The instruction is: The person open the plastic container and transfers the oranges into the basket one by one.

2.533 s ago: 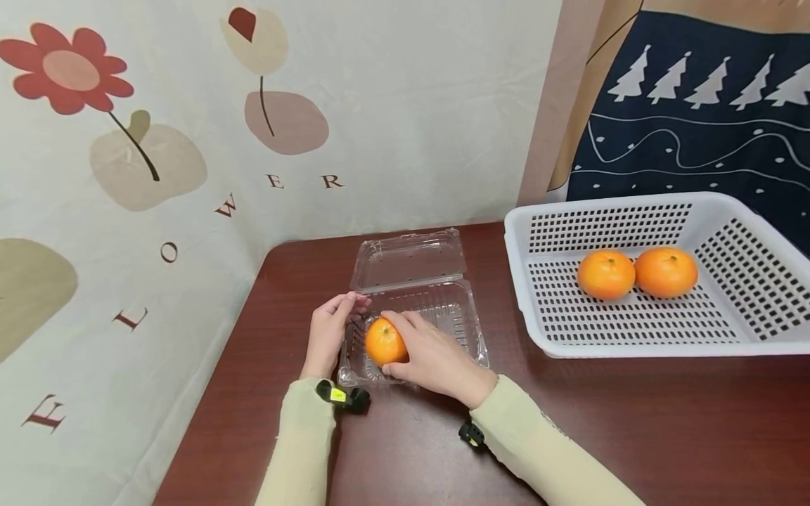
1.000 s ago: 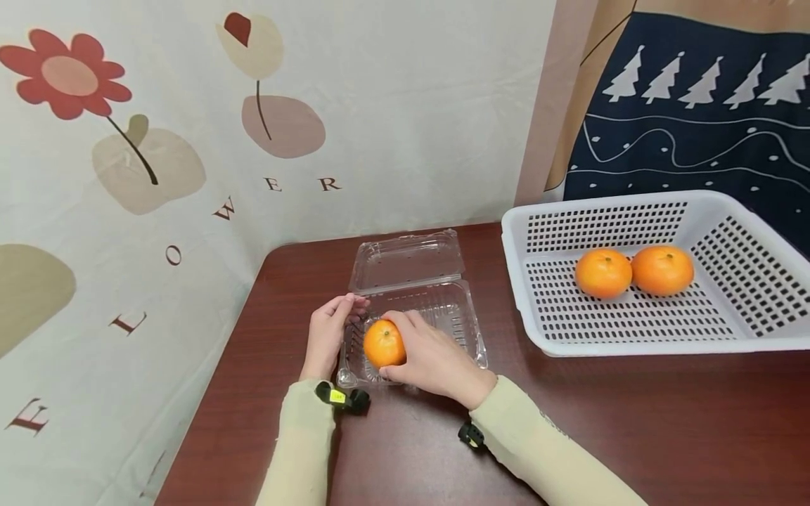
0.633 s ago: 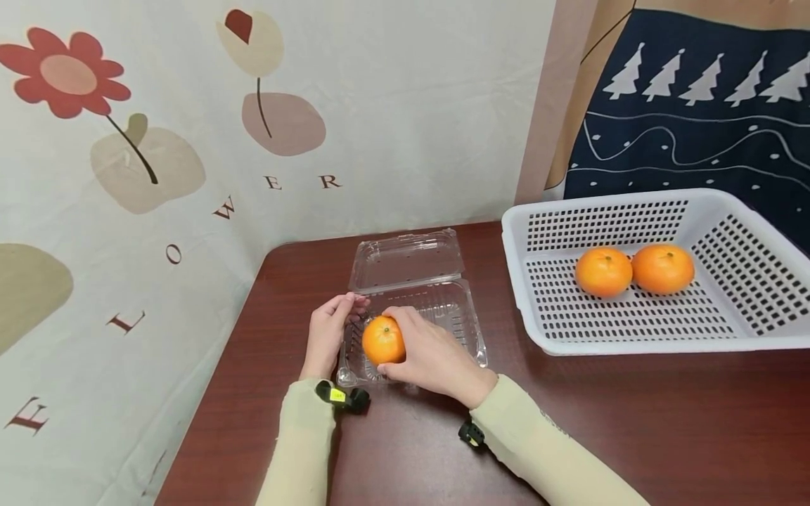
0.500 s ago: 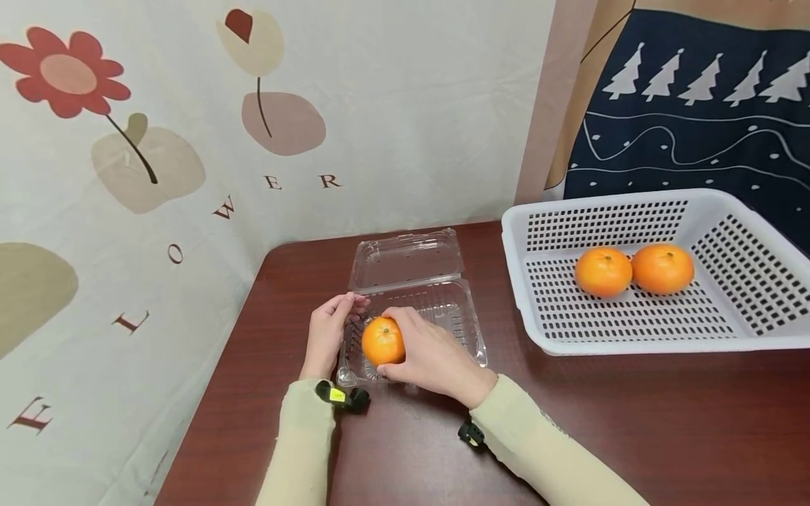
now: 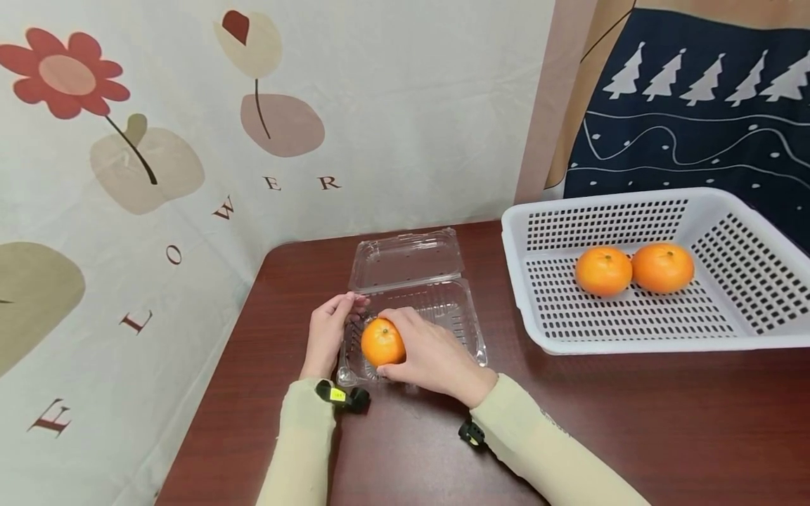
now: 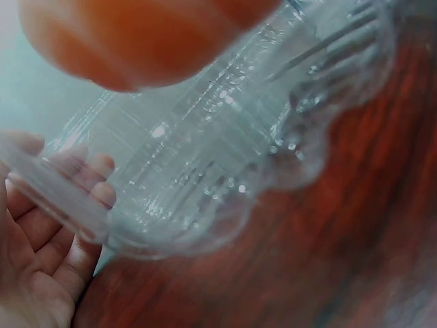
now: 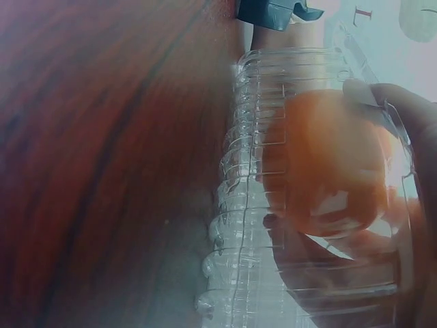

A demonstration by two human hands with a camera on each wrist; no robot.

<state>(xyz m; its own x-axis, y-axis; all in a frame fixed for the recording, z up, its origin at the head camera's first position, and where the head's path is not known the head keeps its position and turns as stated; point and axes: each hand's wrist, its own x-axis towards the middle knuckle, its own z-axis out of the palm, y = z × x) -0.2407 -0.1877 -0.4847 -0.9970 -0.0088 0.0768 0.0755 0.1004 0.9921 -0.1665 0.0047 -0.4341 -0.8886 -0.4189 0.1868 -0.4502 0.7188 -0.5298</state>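
An open clear plastic clamshell container (image 5: 458, 318) lies on the table, its lid (image 5: 408, 258) folded back toward the wall. My right hand (image 5: 433, 355) grips a mandarin (image 5: 381, 342) from the right, fingers over its far side and thumb at its near side. The fruit is inside the left half of the container, and the right wrist view shows the mandarin (image 7: 331, 164) through the clear wall. At the container's left edge is my left hand (image 5: 325, 332); in the left wrist view its fingers (image 6: 95, 171) curl round the rim, thumb on the other side.
To the right stands a white perforated basket (image 5: 633, 347) holding two more mandarins (image 5: 603, 271) side by side. The table (image 5: 266, 358) is dark red-brown. A printed cloth (image 5: 405, 126) hangs behind and to the left, with a dark tree-patterned cloth (image 5: 683, 133) at the back right.
The mandarin has shifted very slightly left in the right hand's grip. The left hand, the container and the basket stay in place.
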